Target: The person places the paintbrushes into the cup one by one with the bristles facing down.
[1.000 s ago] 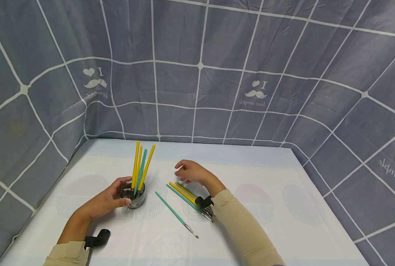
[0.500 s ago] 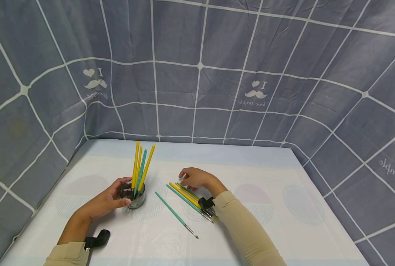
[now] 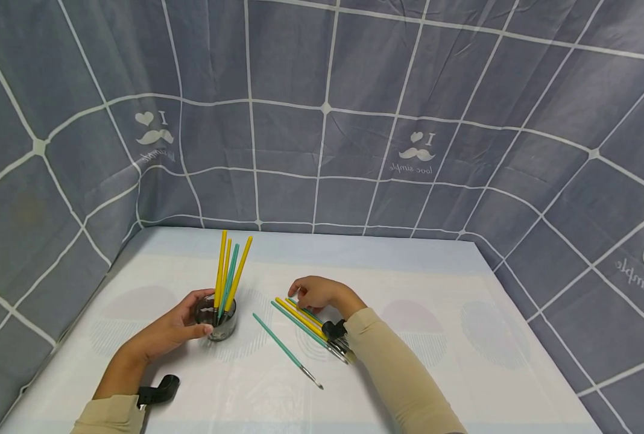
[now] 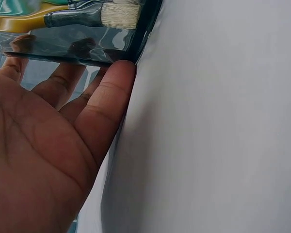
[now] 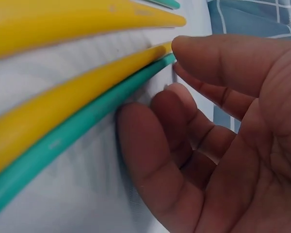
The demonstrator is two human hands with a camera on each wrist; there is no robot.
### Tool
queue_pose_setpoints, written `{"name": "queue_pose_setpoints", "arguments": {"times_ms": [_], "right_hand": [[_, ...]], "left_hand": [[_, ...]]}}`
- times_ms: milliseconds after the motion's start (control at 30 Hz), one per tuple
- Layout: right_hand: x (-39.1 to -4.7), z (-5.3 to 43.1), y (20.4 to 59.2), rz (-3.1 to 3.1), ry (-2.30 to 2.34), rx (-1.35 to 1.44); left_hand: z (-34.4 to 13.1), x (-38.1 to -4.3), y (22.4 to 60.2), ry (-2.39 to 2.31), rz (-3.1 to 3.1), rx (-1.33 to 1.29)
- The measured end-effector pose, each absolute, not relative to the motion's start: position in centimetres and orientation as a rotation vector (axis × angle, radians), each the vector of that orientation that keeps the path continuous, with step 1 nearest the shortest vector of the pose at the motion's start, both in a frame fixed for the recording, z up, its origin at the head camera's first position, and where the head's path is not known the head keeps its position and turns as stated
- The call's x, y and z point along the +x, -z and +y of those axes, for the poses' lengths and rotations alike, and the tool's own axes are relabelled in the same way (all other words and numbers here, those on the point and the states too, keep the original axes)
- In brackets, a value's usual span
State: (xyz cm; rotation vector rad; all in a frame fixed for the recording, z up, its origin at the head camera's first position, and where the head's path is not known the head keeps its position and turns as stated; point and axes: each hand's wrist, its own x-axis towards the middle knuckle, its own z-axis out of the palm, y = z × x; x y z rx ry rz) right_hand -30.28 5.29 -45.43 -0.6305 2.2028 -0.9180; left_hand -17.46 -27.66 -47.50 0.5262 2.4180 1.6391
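Observation:
In the head view, my left hand [image 3: 164,334] holds a clear glass [image 3: 224,331] from its left side, thumb in front. Yellow and green paintbrushes [image 3: 239,274] stand in it, handles up. The left wrist view shows pale bristles [image 4: 119,16] low inside the glass. To the right, my right hand [image 3: 322,292] is over a row of paintbrushes lying on the table. In the right wrist view, its thumb and forefinger pinch at the handle ends of a green paintbrush [image 5: 77,124] and a yellow paintbrush [image 5: 72,99] lying side by side.
A single green paintbrush [image 3: 278,342] lies apart between the glass and the row. The white patterned table [image 3: 436,392] is bordered by a hanging grey checked curtain [image 3: 365,144] at the back and sides. Each wrist wears a black camera mount [image 3: 160,390].
My right hand has come down and slightly nearer to me, from above the handle ends onto them, its fingers closing together. My left hand and the glass have stayed put.

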Motion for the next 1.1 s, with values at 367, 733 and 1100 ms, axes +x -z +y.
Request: {"name": "queue_pose_setpoints", "arguments": {"times_ms": [367, 733, 1100], "right_hand": [[-29.86, 4.77, 45.40, 2.284, 0.842, -0.661], [-29.68, 4.68, 45.23, 2.282, 0.869, -0.635], [-29.63, 4.89, 45.25, 2.294, 0.857, -0.657]], "left_hand": [[-27.68, -17.38, 47.39, -1.639, 2.414, 0.534], [-27.72, -17.48, 47.49, -1.648, 2.404, 0.541], [-27.69, -17.32, 47.57, -1.663, 2.400, 0.549]]}}
